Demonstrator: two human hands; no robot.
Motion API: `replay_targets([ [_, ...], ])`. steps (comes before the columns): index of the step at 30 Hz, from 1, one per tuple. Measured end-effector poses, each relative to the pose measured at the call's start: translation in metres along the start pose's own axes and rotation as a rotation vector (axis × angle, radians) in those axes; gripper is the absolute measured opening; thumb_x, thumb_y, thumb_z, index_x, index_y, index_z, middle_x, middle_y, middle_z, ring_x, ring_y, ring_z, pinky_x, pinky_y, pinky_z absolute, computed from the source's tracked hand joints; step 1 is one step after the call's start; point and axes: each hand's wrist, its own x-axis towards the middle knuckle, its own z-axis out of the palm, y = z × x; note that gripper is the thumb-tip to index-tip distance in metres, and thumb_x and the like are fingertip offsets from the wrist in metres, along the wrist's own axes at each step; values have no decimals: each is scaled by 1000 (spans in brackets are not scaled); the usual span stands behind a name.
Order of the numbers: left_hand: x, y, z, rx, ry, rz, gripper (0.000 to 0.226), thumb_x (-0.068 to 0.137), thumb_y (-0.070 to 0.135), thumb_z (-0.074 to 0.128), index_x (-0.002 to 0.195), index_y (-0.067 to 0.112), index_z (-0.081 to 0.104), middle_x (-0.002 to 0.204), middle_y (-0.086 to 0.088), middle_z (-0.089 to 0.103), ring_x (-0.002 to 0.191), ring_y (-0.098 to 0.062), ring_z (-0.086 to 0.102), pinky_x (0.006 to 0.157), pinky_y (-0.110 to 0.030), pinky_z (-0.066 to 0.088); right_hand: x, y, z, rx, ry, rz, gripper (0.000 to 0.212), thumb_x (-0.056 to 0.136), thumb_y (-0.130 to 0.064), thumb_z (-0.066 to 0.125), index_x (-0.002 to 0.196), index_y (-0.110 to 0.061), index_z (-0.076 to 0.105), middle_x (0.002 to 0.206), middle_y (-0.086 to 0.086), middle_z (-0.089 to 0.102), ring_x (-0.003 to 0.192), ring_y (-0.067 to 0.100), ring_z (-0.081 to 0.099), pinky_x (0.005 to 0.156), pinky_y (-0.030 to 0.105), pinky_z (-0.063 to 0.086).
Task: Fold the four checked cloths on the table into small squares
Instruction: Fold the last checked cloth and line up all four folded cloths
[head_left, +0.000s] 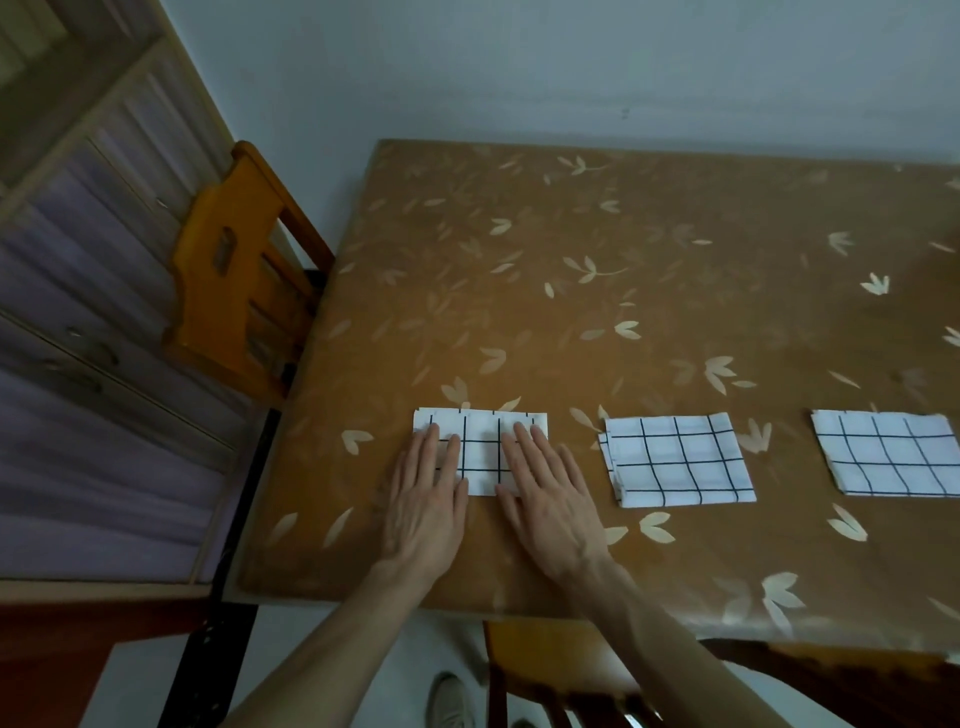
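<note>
A view looking down from a person's head at a brown table covered in a pale leaf pattern. Both bare hands lie flat, palms down, on a folded white cloth with a dark grid, which sits near the table's front-left part. The left hand covers the cloth's left side, fingers straight and close together; the right hand covers its right side, fingers straight and slightly fanned. Neither hand is gripping or pinching; they press on the fabric (only the middle strip and far edge of the cloth show between and beyond them).

To the right, along the same front line, lies a second folded checked cloth, apart from the first. Further right again is a third folded checked cloth, partly cut off by the picture's edge.

A wooden chair stands against the table's left side. Another chair's back shows beneath the forearms, and a shoe on the floor
</note>
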Motion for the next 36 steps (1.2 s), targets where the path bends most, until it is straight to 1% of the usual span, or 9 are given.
replay_targets([
  [2,2,-3,6,-8,-45,-13,60,106,43,25,162,21,25,171,-8,16,158,-25,10,126,-45,23,6,-1,6,-24,-26,9,64,110,-51,27,166,-22,12,172,-1,12,160,18,6,127,42,4],
  [6,2,-3,8,20,-29,2,59,105,42,35,160,20,32,168,-9,25,156,-26,20,121,-42,21,10,2,16,-17,-105,51,68,108,-60,21,165,-29,0,172,-5,-1,159,16,-8,127,43,-5],
  [9,4,-3,8,18,-21,21,59,106,43,33,161,20,29,169,-9,23,157,-26,16,122,-42,19,10,8,19,-13,-137,75,69,107,-65,17,163,-33,-7,172,-9,-9,158,13,-16,127,45,-5],
  [15,10,-5,6,-16,-59,54,62,104,45,25,162,22,25,171,-7,17,158,-24,9,126,-43,20,8,9,19,-10,-127,115,69,107,-65,18,165,-32,-1,172,-9,-8,158,14,-17,128,46,-3],
  [19,3,-2,7,-22,-50,22,60,105,42,37,161,20,29,169,-8,21,157,-26,14,125,-46,25,5,6,18,3,-145,102,70,107,-64,18,165,-31,-1,173,-8,-8,158,14,-16,129,47,0],
  [22,5,0,6,-17,-40,25,59,104,42,37,159,19,33,168,-10,26,156,-27,20,123,-47,28,8,7,12,23,-134,82,70,106,-66,17,165,-32,0,173,-7,-5,159,14,-14,130,46,-1],
  [26,21,-3,-3,6,0,21,56,105,38,39,156,17,37,166,-10,29,154,-27,24,123,-48,29,27,14,2,48,-72,95,65,109,-58,17,166,-29,7,173,-5,9,160,14,-2,130,45,6],
  [31,52,-9,-9,25,-119,95,59,108,39,31,163,23,18,170,-7,19,157,-26,14,127,-46,19,48,24,1,43,-89,128,62,108,-54,30,162,-23,24,165,0,32,155,23,23,126,44,19],
  [36,49,-12,-6,43,-102,108,57,107,39,36,160,21,26,167,-6,29,153,-24,25,124,-43,26,44,21,-2,9,-71,137,57,105,-47,45,155,-22,36,154,4,42,141,28,40,117,46,35],
])
